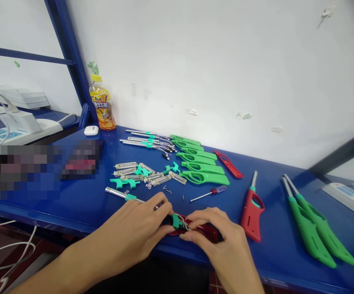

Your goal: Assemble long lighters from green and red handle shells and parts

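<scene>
At the front edge of the blue table, both hands are on an opened red lighter shell [211, 232]. My left hand [148, 222] pinches a teal trigger [176, 221] at the shell's left part. My right hand [218, 230] has thumb and forefinger closed around thin white wires [185, 223] beside the trigger; the fingers partly hide them. From under my left hand a metal lighter tube [115, 192] with a teal collar sticks out to the left. Behind the hands lie several small screws [167, 190] and a screwdriver [209, 194] with a clear purplish-red handle.
Beyond are green shell halves [205, 177], clear fuel tanks [161, 179], loose teal triggers [118, 183] and wired metal tubes [140, 143]. A red shell half [229, 164], an assembled red lighter [252, 214] and two green lighters [313, 232] lie rightward. A drink bottle [103, 106] stands back left.
</scene>
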The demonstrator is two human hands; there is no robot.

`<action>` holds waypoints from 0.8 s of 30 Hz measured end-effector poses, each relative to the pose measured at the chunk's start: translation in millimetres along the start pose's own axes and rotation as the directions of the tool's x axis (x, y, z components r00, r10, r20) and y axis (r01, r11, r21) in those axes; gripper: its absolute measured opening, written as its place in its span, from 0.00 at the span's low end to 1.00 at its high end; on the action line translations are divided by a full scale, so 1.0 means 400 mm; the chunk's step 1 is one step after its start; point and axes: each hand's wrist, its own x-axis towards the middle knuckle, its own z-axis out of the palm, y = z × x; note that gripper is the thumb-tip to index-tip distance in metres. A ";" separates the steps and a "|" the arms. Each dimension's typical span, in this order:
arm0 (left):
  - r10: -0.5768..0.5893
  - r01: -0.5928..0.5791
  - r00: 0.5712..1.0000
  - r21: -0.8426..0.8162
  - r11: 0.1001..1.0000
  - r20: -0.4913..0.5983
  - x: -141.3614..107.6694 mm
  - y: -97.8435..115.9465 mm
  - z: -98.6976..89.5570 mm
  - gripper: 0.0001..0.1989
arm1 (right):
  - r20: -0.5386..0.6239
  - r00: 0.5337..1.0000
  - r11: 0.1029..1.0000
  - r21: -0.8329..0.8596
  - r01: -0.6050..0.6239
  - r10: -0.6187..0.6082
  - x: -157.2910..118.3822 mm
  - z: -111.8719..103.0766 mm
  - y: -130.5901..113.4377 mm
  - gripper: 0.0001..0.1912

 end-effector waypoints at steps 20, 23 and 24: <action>-0.002 0.001 1.000 -0.061 0.998 -0.002 -0.009 -0.004 0.000 0.05 | 0.077 0.994 0.993 -0.075 0.087 -0.081 0.002 -0.015 0.001 0.12; -0.006 0.006 1.000 -0.074 0.997 -0.005 -0.008 -0.008 -0.001 0.05 | 0.119 0.991 0.988 -0.128 0.084 -0.069 -0.001 -0.010 0.004 0.14; -0.008 0.008 1.000 -0.077 0.997 -0.006 -0.008 -0.009 -0.002 0.05 | 0.131 0.989 0.986 -0.142 0.082 -0.063 -0.003 -0.009 0.006 0.15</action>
